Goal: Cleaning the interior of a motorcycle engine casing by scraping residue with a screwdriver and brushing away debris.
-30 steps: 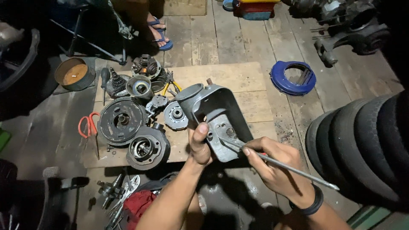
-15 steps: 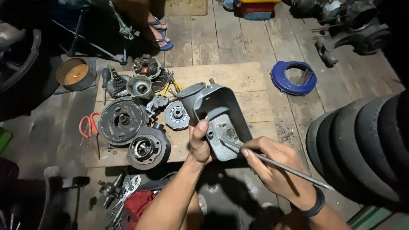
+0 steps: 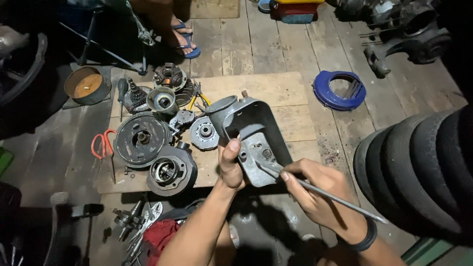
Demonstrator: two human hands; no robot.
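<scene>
Grey engine casing (image 3: 256, 138) gripped by left hand (image 3: 230, 167); right hand (image 3: 315, 189) fingers clenching metal rod (image 3: 335, 197), tip hidden.

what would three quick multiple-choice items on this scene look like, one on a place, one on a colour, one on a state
1. Where do the scissors lie?
A. At the left edge of the wooden board
B. Inside the blue ring
C. On the tyre

2. What colour is the ring-shaped cover on the floor planks?
A. Red
B. Blue
C. Green

3. How is the grey metal casing held?
A. It lies untouched
B. The left hand grips its lower edge while the right hand sets a metal rod to it
C. Both hands lift it overhead

Answers: 1 A, their orange handles sit beside the round drum; 2 B, it is plainly blue; 3 B, thumb on the casing, rod tip against it.
</scene>
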